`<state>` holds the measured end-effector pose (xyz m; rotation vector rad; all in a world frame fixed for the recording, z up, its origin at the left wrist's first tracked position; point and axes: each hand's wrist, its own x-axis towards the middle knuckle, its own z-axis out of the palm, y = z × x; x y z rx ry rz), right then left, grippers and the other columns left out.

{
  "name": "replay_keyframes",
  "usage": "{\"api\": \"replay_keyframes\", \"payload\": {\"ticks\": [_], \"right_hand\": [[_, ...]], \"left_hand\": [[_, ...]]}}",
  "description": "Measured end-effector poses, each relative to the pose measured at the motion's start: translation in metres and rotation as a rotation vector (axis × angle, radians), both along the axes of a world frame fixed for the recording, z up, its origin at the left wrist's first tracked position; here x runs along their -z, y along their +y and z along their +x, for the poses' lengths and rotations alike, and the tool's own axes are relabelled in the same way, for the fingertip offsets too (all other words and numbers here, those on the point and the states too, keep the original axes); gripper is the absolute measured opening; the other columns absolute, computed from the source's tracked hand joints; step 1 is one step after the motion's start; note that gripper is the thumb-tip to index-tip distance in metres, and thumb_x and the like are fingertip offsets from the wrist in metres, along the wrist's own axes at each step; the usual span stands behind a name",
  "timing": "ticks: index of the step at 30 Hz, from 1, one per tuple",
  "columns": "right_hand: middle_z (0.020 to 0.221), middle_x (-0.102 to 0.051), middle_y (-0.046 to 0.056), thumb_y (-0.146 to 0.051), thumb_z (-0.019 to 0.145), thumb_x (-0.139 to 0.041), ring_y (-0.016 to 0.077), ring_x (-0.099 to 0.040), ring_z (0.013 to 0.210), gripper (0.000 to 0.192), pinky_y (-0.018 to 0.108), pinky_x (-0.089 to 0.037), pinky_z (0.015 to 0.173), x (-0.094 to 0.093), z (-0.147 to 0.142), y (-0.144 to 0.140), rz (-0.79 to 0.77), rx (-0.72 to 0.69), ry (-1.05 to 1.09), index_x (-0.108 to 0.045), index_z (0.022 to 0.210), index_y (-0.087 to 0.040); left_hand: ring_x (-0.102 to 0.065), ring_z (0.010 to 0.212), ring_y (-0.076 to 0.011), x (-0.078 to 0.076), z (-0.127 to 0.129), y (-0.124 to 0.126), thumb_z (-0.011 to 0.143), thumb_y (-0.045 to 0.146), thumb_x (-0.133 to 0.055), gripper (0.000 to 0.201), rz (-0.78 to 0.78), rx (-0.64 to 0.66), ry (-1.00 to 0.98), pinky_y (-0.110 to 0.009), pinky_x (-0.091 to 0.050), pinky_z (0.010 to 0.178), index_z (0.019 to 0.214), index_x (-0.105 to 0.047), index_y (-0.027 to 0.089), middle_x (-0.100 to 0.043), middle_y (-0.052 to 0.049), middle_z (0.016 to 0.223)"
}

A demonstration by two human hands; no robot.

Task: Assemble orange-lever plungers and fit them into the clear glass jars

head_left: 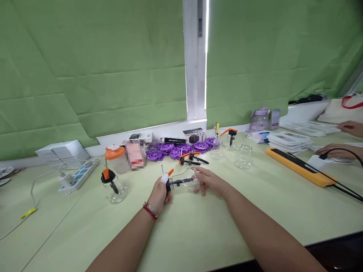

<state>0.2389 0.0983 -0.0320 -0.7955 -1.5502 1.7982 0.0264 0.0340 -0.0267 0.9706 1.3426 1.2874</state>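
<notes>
a pale green table runs wall to wall beneath green blinds, and you work near the middle of it, well in from the front edge. your left hand and right hand hold a small clear glass jar on its side just above the surface, its black-and-orange pump cap pointing left. your left fingers are closed in a pinch around the cap, the taped thumb on top; your right fingers curl around the jar's base, pressed close together. to seat the cap well, it seems wise to keep the jar level, steady the glass with the right hand alone, and turn only the cap, minding the thin dip tube inside.

toward the back edge lie purple plastic wheels and loose pump caps. two empty jars stand right of centre. a capped jar stands toward the left, near an orange-lidded cup and a white power strip. stacked white trays sit at the back left corner. along the right edge a long orange power strip lies beside more white packets, where another person's hands rest.
</notes>
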Motion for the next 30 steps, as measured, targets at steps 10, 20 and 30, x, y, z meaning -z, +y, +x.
{"api": "replay_keyframes", "payload": {"ticks": [10, 20, 30], "right_hand": [[0.123, -0.048, 0.012, -0.046, 0.073, -0.068, 0.0210, -0.067, 0.081, 0.071, 0.024, -0.052, 0.048, -0.0023, 0.0019, -0.0005, 0.010, -0.030, 0.009, -0.034, 0.133, -0.028], [0.076, -0.061, 0.004, -0.059, 0.079, -0.053, 0.0139, -0.061, 0.063, 0.056, 0.021, -0.047, 0.046, 0.0001, 0.0010, 0.0027, 0.043, 0.003, -0.094, -0.050, 0.121, -0.022], [0.065, -0.060, 0.000, -0.062, 0.082, -0.045, 0.0070, -0.047, 0.044, 0.049, 0.014, -0.028, 0.034, 0.0072, -0.0021, 0.0076, 0.084, 0.072, -0.158, -0.052, 0.109, -0.021]], "left_hand": [[-0.027, 0.027, -0.0066, 0.0034, -0.0036, 0.0043, 0.075, 0.065, -0.045, 0.046, -0.013, -0.024, -0.021, -0.022, -0.034, 0.031, 0.076, -0.049, 0.019, -0.041, 0.009, 0.039], [-0.030, 0.026, -0.0067, 0.0017, -0.0043, 0.0042, 0.077, 0.065, -0.044, 0.047, -0.017, -0.011, -0.005, -0.021, -0.030, 0.030, 0.076, -0.050, 0.018, -0.042, 0.008, 0.039], [-0.035, 0.025, -0.0078, 0.0053, -0.0061, 0.0044, 0.077, 0.065, -0.043, 0.049, -0.013, 0.050, 0.044, -0.019, -0.023, 0.029, 0.079, -0.052, 0.017, -0.042, 0.008, 0.037]]}}
